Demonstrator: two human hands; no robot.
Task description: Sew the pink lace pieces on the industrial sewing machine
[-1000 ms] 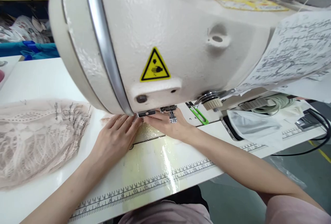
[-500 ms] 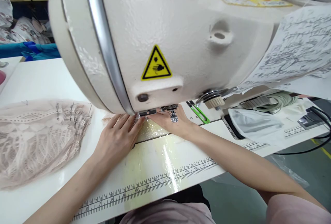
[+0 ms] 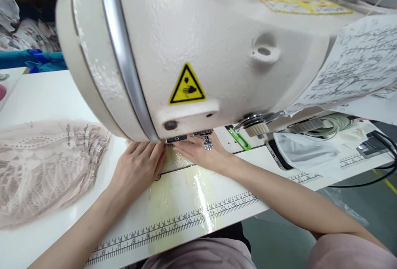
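Observation:
Under the white sewing machine head (image 3: 223, 54), both my hands are near the presser foot (image 3: 208, 141). My left hand (image 3: 138, 163) rests on the machine bed left of the foot, its fingers bent and pressed together. The machine head hides its fingertips and whatever they hold. My right hand (image 3: 204, 153) reaches behind and around the foot, fingers stretched out flat toward the left hand, partly covered by needle parts. Pale pink lace fabric (image 3: 49, 169) lies spread on the table to the left, apart from my hands.
A printed ruler strip (image 3: 173, 227) runs along the table's front edge. Green thread snips (image 3: 240, 138) lie behind my right wrist. To the right are a phone (image 3: 279, 153), white cloth (image 3: 305, 151), coiled cord (image 3: 333, 123) and black cables. Handwritten paper (image 3: 359, 58) hangs on the machine.
My left hand has drawn slightly left and its fingers have bent further under the machine head. The right fingers have shifted slightly left. The lace fabric on the left stays put.

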